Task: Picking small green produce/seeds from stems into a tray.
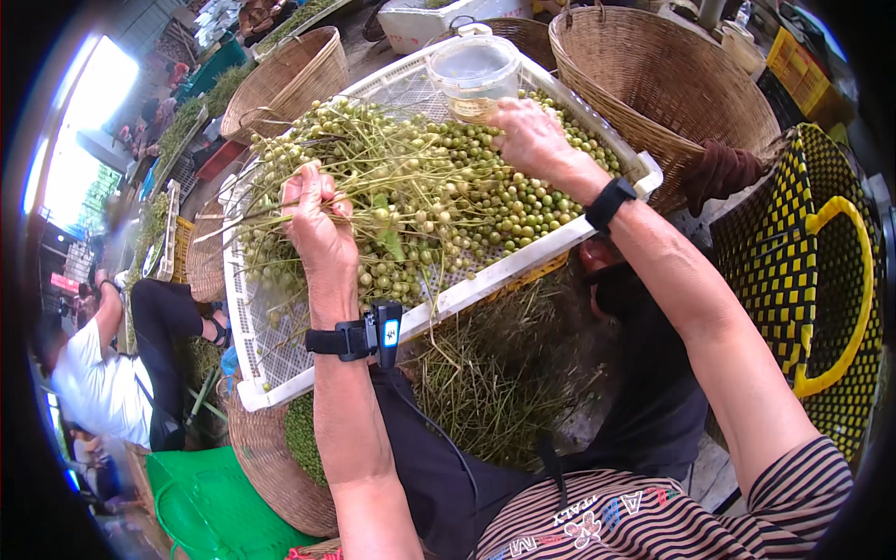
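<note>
Pinching stems (401, 179), L hand (320, 210) is working nr tray's (280, 389) L edge, fingers nearly closed; R hand (537, 140) is resting by tub (476, 73), far corner, fingers half-curled, hold unclear.

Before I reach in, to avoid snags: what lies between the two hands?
Head view: thin stems and round green fruits lie between the left hand and right hand.

A tub (474, 67) blocks beyond my right hand (539, 145); stems (397, 154) crowd my left hand (320, 219); the tray (280, 390) has room near-left.
</note>
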{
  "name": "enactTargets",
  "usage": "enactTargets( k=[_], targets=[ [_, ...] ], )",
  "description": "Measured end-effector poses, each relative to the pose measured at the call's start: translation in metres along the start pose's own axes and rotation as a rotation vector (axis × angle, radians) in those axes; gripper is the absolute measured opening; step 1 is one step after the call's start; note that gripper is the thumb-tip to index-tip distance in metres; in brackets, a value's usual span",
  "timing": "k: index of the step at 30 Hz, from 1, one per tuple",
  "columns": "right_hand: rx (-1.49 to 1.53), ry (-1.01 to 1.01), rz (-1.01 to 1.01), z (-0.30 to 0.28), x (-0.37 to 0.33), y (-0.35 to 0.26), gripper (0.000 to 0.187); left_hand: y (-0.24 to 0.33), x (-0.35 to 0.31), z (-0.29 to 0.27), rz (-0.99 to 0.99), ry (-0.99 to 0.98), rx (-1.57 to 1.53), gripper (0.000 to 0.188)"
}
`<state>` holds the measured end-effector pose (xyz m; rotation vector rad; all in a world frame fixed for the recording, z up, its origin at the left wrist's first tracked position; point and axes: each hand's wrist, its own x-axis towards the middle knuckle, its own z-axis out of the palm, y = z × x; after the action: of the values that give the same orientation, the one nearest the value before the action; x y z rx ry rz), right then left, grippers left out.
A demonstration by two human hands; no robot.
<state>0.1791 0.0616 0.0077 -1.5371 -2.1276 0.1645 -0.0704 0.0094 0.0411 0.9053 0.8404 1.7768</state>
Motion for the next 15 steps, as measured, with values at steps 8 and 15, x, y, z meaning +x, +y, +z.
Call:
enactTargets(
  k=[8, 15],
  targets=[
    [1.041, -0.546, -0.206, 0.007, 0.006, -0.05, 0.038, -0.011, -0.007, 0.013, -0.105, -0.149, 0.035, 0.016],
    [1.208, -0.3, 0.265, 0.031, 0.01, -0.025, 0.022, -0.019, -0.013, 0.022, -0.123, -0.157, 0.096, 0.016]
  ],
)
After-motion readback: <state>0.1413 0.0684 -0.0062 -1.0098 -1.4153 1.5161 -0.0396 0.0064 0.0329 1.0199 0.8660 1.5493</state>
